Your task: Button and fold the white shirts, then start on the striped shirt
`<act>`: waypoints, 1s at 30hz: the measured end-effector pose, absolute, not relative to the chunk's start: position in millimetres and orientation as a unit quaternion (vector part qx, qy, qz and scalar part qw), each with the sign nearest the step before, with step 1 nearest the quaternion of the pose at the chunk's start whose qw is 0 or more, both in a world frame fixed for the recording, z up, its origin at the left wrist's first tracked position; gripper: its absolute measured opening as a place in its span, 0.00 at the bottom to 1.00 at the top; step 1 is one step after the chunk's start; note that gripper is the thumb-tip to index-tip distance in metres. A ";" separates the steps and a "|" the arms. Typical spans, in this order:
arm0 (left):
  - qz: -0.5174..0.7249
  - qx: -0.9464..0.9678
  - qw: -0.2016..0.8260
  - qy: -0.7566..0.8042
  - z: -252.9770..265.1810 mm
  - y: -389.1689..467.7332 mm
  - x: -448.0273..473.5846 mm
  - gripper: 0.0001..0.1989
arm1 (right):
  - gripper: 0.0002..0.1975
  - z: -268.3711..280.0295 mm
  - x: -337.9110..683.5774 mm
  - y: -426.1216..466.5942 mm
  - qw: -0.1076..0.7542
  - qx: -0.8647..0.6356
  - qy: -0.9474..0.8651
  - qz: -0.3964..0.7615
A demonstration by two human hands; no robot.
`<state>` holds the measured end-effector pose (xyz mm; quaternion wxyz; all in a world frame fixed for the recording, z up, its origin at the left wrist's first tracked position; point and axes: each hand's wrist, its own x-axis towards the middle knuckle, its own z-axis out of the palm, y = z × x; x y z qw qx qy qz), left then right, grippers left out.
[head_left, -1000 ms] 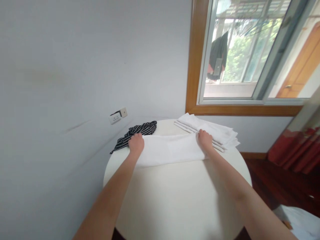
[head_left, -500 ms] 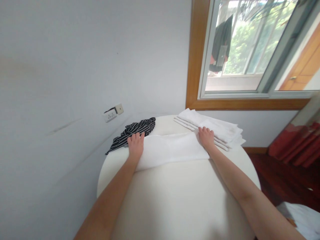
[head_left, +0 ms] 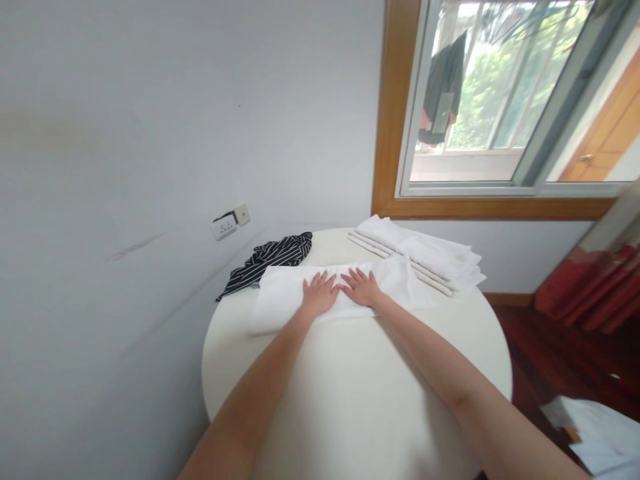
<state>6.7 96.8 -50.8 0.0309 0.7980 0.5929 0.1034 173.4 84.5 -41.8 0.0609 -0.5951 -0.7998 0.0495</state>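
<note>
A long folded white cloth [head_left: 283,297] lies across the round white table [head_left: 345,393]. My left hand [head_left: 320,295] rests flat near its middle, fingers spread. Just to the right, my right hand [head_left: 361,288] also presses flat on the cloth with its fingers apart, and the fingertips of the two hands almost meet. Past the cloth's right end sits a stack of folded white cloths [head_left: 417,247], touching or nearly touching it. Behind the left end lies a crumpled black cloth with white stripes [head_left: 280,257].
A wall with a power socket [head_left: 225,227] runs along the table's left and back. The wood-framed window [head_left: 383,133] is at the back right. A red and pale curtain [head_left: 595,287] hangs at right, and a white item [head_left: 600,427] is low at the right edge.
Both hands have moved inward from the two ends of the white cloth to its middle and now lie flat there. The cloth's right end looks looser and more wrinkled.
</note>
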 end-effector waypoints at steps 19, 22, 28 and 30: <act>0.069 0.801 -0.009 0.594 -47.4 98.8 -29.1 0.27 | 0.33 -43.6 186.7 84.5 0.050 -0.633 -0.771 0.055; 0.065 0.792 -0.056 0.604 -49.1 100.1 -72.5 0.28 | 0.32 -46.4 218.4 84.2 0.040 -0.669 -0.741 0.039; 0.092 0.785 -0.149 0.594 -55.7 98.3 -124.4 0.26 | 0.30 -56.1 282.4 78.3 0.079 -0.695 -0.714 -0.036; 0.101 0.776 -0.161 0.601 -57.5 96.7 -124.4 0.26 | 0.30 -58.4 286.5 75.7 0.097 -0.705 -0.700 -0.052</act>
